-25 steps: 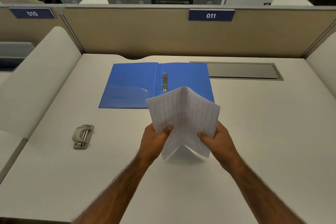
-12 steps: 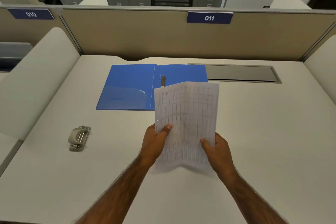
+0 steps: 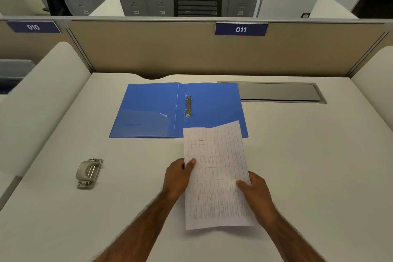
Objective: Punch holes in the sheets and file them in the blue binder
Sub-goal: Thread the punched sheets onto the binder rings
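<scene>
I hold the printed sheets (image 3: 215,174) just above the white desk, lengthwise away from me. My left hand (image 3: 177,176) pinches their left edge and my right hand (image 3: 256,192) grips the right edge lower down. The far end of the sheets overlaps the near edge of the blue binder (image 3: 153,110), which lies open and flat, its metal rings (image 3: 188,106) at the spine. The grey hole punch (image 3: 88,173) rests on the desk well left of my left hand, untouched.
A beige partition with the label 011 (image 3: 241,29) closes the desk's far side. A grey cable flap (image 3: 276,92) sits in the desk right of the binder. White curved dividers (image 3: 42,95) flank both sides.
The sheets, bent and raised a second ago, are now flattened and lowered toward the desk. Both hands kept their hold and moved down toward me.
</scene>
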